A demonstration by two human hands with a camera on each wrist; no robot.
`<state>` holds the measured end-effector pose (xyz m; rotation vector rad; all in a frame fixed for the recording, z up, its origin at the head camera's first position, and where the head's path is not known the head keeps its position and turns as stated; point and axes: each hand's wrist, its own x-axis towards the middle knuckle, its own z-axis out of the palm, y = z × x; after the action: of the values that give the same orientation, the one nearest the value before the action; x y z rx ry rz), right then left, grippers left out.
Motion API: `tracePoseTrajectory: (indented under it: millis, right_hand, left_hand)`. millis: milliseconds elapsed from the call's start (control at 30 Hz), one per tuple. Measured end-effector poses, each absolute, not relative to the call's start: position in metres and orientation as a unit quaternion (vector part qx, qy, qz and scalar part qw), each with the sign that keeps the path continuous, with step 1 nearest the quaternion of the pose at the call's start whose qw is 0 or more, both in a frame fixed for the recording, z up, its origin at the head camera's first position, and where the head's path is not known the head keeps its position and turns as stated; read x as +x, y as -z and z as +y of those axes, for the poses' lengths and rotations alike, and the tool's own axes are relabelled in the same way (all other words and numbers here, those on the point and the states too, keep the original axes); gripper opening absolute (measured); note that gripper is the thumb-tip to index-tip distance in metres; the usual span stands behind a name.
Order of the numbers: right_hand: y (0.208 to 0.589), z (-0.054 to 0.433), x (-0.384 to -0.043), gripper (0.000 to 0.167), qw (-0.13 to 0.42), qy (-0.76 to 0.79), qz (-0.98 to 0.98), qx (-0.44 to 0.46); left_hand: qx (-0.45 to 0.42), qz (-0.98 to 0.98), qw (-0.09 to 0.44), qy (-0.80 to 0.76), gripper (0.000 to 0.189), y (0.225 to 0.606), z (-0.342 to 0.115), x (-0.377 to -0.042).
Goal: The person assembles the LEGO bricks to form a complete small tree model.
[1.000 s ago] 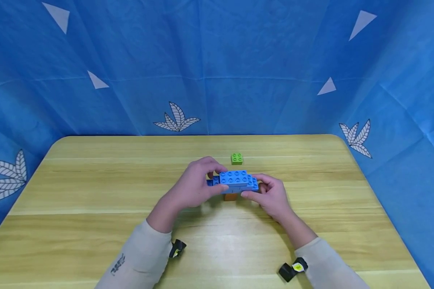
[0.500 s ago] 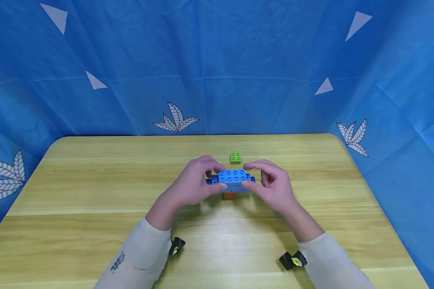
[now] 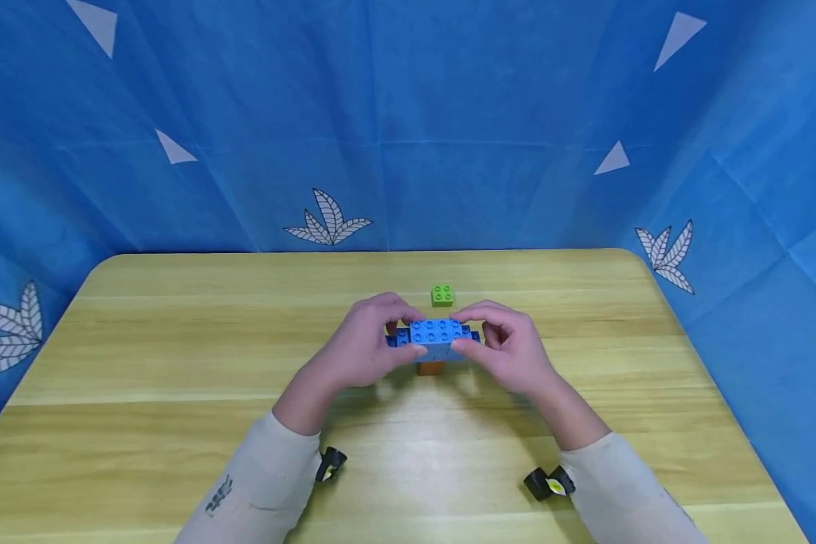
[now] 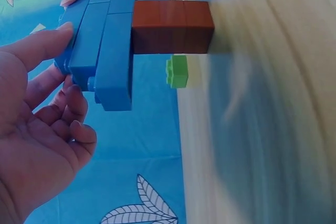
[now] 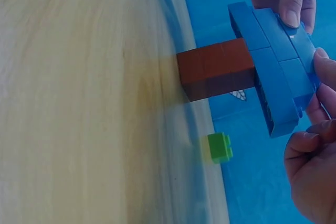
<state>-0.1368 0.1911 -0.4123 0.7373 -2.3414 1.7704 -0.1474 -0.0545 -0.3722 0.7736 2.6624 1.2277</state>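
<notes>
A brown column (image 4: 173, 27) of stacked toy bricks stands upright on the table. On it sit blue bricks (image 5: 278, 85) in stepped layers, the lowest layer widest. The topmost blue brick (image 3: 437, 331) shows its studs in the head view. My left hand (image 3: 363, 344) pinches that brick's left end, thumb on the near side and fingers on the far side. At the right end my right hand (image 3: 513, 349) pinches the same brick between thumb and index finger. In both wrist views the other fingers curl below the grip.
Behind the stack a small green brick (image 3: 442, 296) with studs up lies on the wooden table (image 3: 177, 332). A blue patterned curtain (image 3: 483, 113) hangs along the back and sides. Black wrist cameras (image 3: 549, 483) sit at both sleeves.
My right hand has left the right end of the lower blue layer and moved up and inward onto the topmost brick. The left hand keeps its grip.
</notes>
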Motion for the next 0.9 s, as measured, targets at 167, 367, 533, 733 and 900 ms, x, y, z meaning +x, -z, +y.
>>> tracePoseTrajectory:
  millis: [167, 367, 533, 733, 900]
  right_hand:
    - [0.413, 0.191, -0.138, 0.031, 0.059, -0.587, -0.770, 0.242]
    - [0.416, 0.193, -0.137, 0.031, 0.058, -0.591, -0.769, 0.236]
    - [0.418, 0.193, -0.138, 0.031, 0.051, -0.595, -0.767, 0.234]
    - [0.420, 0.195, -0.140, 0.032, 0.052, -0.605, -0.758, 0.238]
    - [0.423, 0.195, -0.143, 0.032, 0.048, -0.625, -0.739, 0.248]
  left_hand:
    - [0.246, 0.871, 0.040, -0.424, 0.033, 0.377, -0.054, -0.147]
    - [0.216, 0.865, 0.055, -0.450, 0.039, 0.390, -0.054, -0.146]
    - [0.195, 0.863, 0.052, -0.464, 0.041, 0.398, -0.056, -0.146]
    - [0.196, 0.856, 0.036, -0.477, 0.041, 0.400, -0.055, -0.147]
    - [0.203, 0.841, 0.021, -0.501, 0.042, 0.407, -0.058, -0.148]
